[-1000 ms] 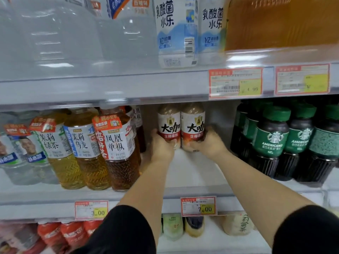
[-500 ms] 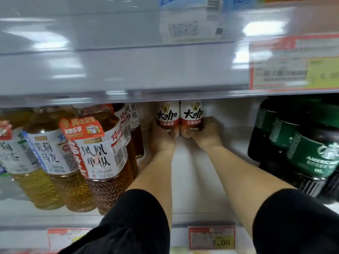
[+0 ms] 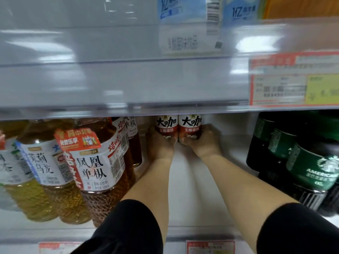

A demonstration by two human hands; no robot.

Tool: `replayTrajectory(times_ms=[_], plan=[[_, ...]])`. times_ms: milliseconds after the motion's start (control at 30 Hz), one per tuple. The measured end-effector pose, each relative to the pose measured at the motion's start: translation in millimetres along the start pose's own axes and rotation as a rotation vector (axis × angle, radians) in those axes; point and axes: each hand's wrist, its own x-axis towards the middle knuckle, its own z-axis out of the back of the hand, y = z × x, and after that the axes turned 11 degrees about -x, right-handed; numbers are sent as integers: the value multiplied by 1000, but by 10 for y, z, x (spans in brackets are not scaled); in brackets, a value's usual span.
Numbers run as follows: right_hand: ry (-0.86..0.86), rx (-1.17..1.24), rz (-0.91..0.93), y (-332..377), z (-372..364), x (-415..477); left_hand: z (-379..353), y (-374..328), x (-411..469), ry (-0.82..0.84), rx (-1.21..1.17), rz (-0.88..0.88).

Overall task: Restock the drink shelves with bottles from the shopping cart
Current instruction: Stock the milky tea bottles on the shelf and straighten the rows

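Coffee bottles (image 3: 166, 126) (image 3: 189, 125), two (touching), are gripped by left hand (image 3: 160, 144) and right hand (image 3: 207, 142).

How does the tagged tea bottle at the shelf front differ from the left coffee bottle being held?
The tea bottle stands at the shelf front; the coffee bottle sits far back. The tea bottle is untouched; the left hand grips the coffee bottle. Both share one shelf.

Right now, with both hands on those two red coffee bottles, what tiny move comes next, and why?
Probably let go and slide both hands straight out. The left hand and right hand each grip one of the two coffee bottles, which look upright, side by side, deep on the shelf.
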Motion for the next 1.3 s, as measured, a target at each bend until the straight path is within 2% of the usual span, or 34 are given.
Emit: replayTrajectory(times_ms=[100, 167, 233, 333, 433, 567, 667, 800, 1033, 1133, 1300], plan=[[131, 50, 32, 4, 81, -85, 1, -136, -128, 77, 33, 22], [189, -24, 119, 48, 238, -295, 91, -327, -333, 152, -43, 52], [196, -110, 266, 93, 469, -633, 283, -525, -649, 275, -162, 55], [176, -21, 360, 83, 746, -1314, 827, -623, -1264, 405, -287, -14], [155, 74, 423, 50, 823, -2029, 1468, -419, -1821, 428, -302, -197], [144, 119, 591, 26, 607, -2830, 2202, 84, -2348, 333, -314, -218], [257, 167, 590, -50, 215, -3265, 2601, 551, -2632, 215, -274, -132], [569, 83, 473, -398, -649, -3741, 3028, 1484, -2972, 188, -89, 91], [994, -330, 216, -1561, -2102, -4348, 3591, 3096, -3834, 23, 108, 525], [1081, -458, 134, -1952, -2531, -4530, 3763, 3679, -4170, 39, 227, 635], [1124, -640, 187, -2472, -3190, -4773, 3861, 4352, -4479, 62, 297, 682]])
